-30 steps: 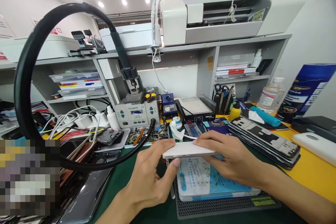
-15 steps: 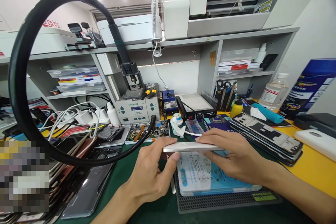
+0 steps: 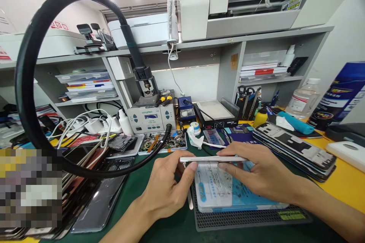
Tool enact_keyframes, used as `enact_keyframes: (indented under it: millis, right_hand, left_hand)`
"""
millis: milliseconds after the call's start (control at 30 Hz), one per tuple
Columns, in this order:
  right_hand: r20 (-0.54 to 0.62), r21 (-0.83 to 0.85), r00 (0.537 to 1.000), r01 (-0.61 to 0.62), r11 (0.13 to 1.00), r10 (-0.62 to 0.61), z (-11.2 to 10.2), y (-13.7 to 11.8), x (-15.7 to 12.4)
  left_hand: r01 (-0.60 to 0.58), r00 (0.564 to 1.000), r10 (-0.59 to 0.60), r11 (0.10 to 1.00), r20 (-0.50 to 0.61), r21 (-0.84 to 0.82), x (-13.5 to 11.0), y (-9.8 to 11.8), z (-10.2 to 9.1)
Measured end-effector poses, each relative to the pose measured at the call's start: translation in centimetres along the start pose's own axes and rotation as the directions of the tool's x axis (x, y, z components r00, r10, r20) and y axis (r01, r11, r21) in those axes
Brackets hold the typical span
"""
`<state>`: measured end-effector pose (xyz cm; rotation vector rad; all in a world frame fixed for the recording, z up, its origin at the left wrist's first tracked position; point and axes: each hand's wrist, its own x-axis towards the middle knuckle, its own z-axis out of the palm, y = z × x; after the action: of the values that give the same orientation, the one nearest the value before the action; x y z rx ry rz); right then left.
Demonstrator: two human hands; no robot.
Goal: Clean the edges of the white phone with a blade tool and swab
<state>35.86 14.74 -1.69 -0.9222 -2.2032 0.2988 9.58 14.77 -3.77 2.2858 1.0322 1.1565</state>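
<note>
A thin, silver-edged phone is seen edge-on, held level between both hands. My left hand pinches its left end, thumb below and fingers on top. On the right end, my right hand is closed over it, fingers above and thumb side beneath. Its screen and back are both turned out of sight. Below it lies a blue and white plastic case on a dark perforated mat. Close to my left hand, a thin silver tool lies beside the mat, partly hidden.
A black hose arches from the soldering station over the left side. Stacked phone frames lie right, with a clear bottle and a blue can behind. A tray of small parts stands behind my left hand.
The phone has levelled slightly and its edge looks thinner. Both hands keep their hold. The whole view has shifted a little, so the bench appears slightly farther right.
</note>
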Motion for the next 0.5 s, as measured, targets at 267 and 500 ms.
enact_keyframes:
  millis: [267,500]
  right_hand:
    - [0.034,0.011,0.999,-0.022,1.000,0.022,0.21,0.02,0.10]
    - [0.060,0.064,0.998,-0.004,0.998,0.001,0.00,-0.18,0.16]
  left_hand:
    - [-0.031,0.999,0.033,0.998,-0.034,0.047,0.07,-0.06,0.05]
    - [-0.183,0.900,0.246,0.963,-0.361,0.199,-0.12,0.54,0.37]
